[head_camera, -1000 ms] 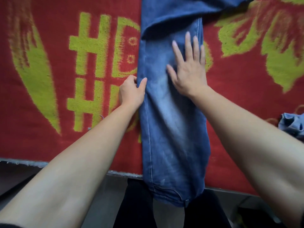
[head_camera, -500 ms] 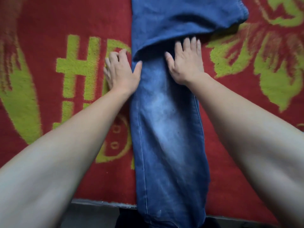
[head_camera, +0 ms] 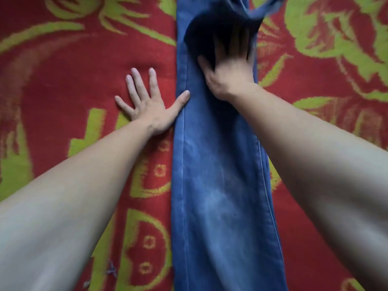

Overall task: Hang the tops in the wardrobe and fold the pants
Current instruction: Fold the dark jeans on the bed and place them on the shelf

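Both bare arms reach forward from the 6 o'clock edge, hands apart. The left hand (head_camera: 147, 103) lies flat, palm down, on the red and yellow-green blanket (head_camera: 63, 85), at about 10 o'clock from the frame's centre. Its fingers are straight and spread, and its thumb tip touches the left seam of the jeans (head_camera: 220, 185). The right hand (head_camera: 228, 68), toward 12 o'clock, lies palm down on the denim with its fingers stretched forward and spread. It is motion-blurred, and its fingertips sit in the dark shadow under a raised fold of the same jeans. Neither hand grips anything that shows.

The jeans are faded blue denim with pale worn patches. They lie as one long, narrow strip on the blanket, running from 6 o'clock straight up to 12 o'clock. A stitched seam runs down each long side. At 12 o'clock the upper part is doubled back over the leg, and its edge stands up off the strip, with a loose blurred corner toward 1 o'clock.

Half a second ago the left hand was bent at the knuckles beside the seam; it is now flattened and spread. The right hand then lay just short of the fold and has since pushed under it. The fold, which lay flatter then, has lifted.
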Action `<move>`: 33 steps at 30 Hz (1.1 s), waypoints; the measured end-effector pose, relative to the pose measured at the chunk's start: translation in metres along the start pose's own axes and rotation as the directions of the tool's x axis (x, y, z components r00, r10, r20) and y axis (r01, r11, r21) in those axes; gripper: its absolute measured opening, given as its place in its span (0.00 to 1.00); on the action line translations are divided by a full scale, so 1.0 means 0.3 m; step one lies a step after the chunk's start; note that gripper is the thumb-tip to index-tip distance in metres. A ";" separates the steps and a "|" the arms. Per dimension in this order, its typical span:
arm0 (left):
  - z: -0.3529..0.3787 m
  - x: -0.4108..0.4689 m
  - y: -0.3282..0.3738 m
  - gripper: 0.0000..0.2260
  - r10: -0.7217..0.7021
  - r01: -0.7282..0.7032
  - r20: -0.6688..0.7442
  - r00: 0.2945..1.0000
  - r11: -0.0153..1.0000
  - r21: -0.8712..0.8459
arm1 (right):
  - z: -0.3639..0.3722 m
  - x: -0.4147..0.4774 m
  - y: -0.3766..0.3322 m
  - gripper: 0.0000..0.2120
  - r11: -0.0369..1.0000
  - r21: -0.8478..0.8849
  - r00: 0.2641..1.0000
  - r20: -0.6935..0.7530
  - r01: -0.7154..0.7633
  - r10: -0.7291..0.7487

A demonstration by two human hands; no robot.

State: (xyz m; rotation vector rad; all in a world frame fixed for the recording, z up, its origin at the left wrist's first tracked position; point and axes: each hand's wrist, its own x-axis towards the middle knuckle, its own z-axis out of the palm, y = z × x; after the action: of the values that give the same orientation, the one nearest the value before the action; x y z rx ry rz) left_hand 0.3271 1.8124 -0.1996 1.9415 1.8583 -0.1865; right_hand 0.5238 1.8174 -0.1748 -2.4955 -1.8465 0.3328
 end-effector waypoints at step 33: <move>-0.011 0.035 -0.012 0.46 0.007 -0.011 0.154 0.988 1.000 0.023 | -0.003 0.080 -0.099 0.25 0.989 0.052 0.954 -0.275 0.135 -0.116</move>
State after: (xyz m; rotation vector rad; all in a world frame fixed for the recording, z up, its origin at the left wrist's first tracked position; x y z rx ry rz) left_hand 0.3239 1.8232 -0.2016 1.8936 1.7546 -0.3481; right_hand 0.5026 1.8492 -0.1735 -2.2323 -1.8353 0.0461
